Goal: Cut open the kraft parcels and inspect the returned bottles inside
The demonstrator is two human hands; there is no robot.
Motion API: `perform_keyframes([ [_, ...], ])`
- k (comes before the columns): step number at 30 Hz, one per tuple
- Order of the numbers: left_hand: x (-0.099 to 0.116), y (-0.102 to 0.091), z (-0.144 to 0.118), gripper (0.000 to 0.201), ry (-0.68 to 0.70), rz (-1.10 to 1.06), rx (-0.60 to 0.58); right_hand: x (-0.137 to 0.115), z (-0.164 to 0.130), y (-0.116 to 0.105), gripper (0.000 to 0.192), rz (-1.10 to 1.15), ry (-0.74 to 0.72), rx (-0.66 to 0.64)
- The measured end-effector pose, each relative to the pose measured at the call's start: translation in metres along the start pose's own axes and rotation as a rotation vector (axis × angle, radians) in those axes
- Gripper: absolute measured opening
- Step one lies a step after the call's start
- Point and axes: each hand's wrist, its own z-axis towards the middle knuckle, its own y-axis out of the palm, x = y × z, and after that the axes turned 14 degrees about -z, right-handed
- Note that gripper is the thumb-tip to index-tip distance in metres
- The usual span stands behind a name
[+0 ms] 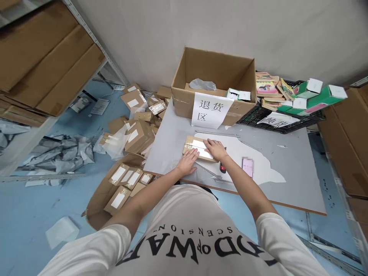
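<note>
A small brown cardboard box [188, 142] with clear tape and a white label lies on the grey table in front of me. My left hand [188, 161] rests on its near left edge, fingers stretched out over the label side and thumb apart. Across the right part of its top lies my right hand [215, 149], fingers spread and flat. Beside my right wrist is a red and black tool [222, 168], partly hidden by the forearm. A phone with a pink screen [247, 167] lies on white paper [264, 168] to the right.
A large open carton [184, 105] with a paper sign stands at the table's back. Next to it, a black crate [253, 119] holds booklets and green boxes. Taped parcels [139, 136] pile up left of the table, above an open carton of parcels [96, 203]. Shelving flanks both sides.
</note>
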Motion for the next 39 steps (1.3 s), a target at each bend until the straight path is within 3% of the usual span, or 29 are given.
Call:
perform_keyframes([
  [14,-0.002,-0.001,0.003,0.094,-0.002,-0.050,-0.026,-0.008,0.006,0.002,0.051,-0.026,-0.046,-0.035],
  [24,-0.002,-0.002,0.003,0.095,0.008,-0.070,-0.028,0.016,0.024,-0.026,0.039,0.014,-0.113,-0.196],
  [31,-0.004,0.001,0.000,0.095,0.007,-0.091,-0.016,0.041,0.032,-0.038,0.041,0.124,0.039,-0.178],
  [39,-0.004,-0.002,0.000,0.096,0.009,-0.108,-0.021,0.059,0.046,-0.024,0.045,0.371,0.209,-0.144],
])
